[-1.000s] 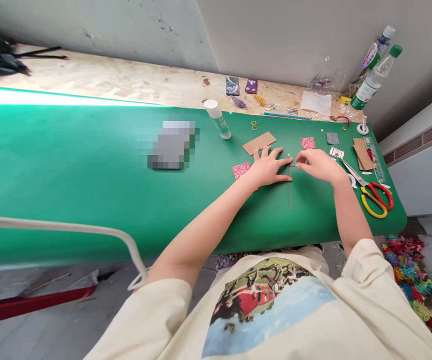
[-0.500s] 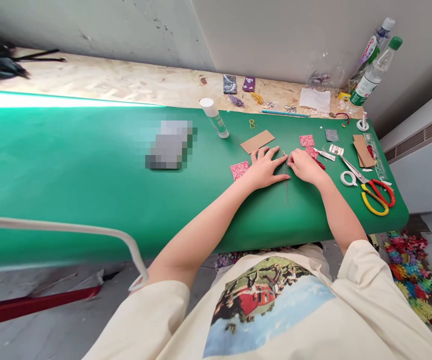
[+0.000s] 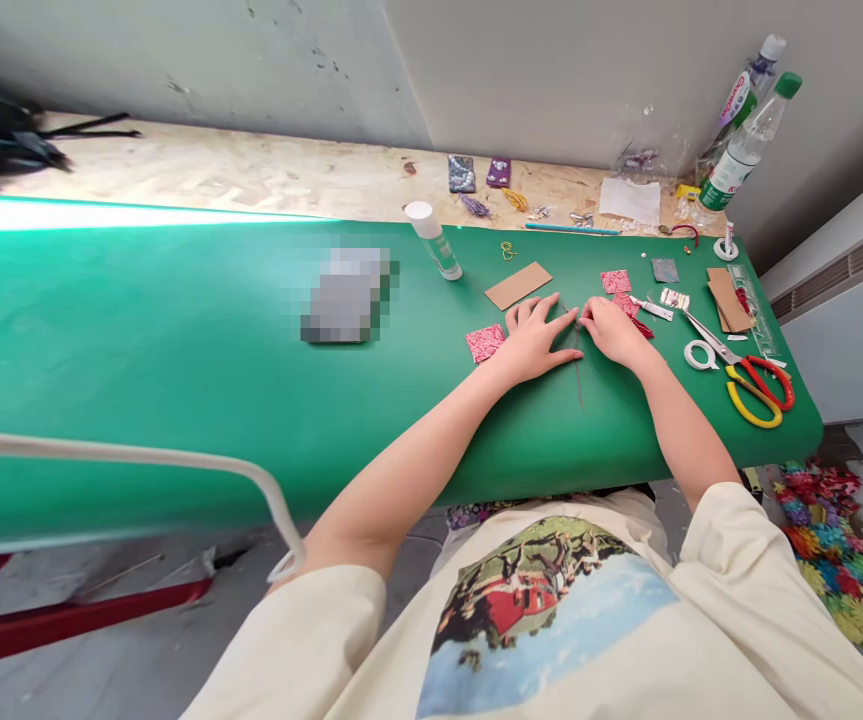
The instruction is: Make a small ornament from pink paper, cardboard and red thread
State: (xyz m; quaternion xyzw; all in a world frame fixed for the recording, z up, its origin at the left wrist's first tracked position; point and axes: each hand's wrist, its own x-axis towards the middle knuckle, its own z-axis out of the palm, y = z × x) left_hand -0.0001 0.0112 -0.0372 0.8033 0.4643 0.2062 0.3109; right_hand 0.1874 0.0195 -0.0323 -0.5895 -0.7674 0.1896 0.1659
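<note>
My left hand (image 3: 537, 338) lies on the green tabletop with its fingers spread, its index fingertip beside a thin dark red thread (image 3: 579, 382). Just right of it, my right hand (image 3: 609, 328) has thumb and fingertips pinched together at the thread's upper part; what sits in the pinch is too small to make out. A brown cardboard rectangle (image 3: 519, 287) lies beyond my left hand, and a pink patterned square (image 3: 484, 343) is at that hand's left edge. Another pink square (image 3: 615, 282) lies beyond my right hand, near a small white tube (image 3: 654, 310).
A glue stick (image 3: 435, 243) stands left of the cardboard. Scissors (image 3: 757, 385) and a white tape roll (image 3: 700, 355) lie at the right, near more cardboard (image 3: 729, 300). Bottles (image 3: 747, 150) stand at the back right. A blurred grey object (image 3: 348, 297) is at the left.
The whole view has shifted slightly. My right fingertips have moved a little away from my left index finger, still pinched. My left hand keeps its spread pose.
</note>
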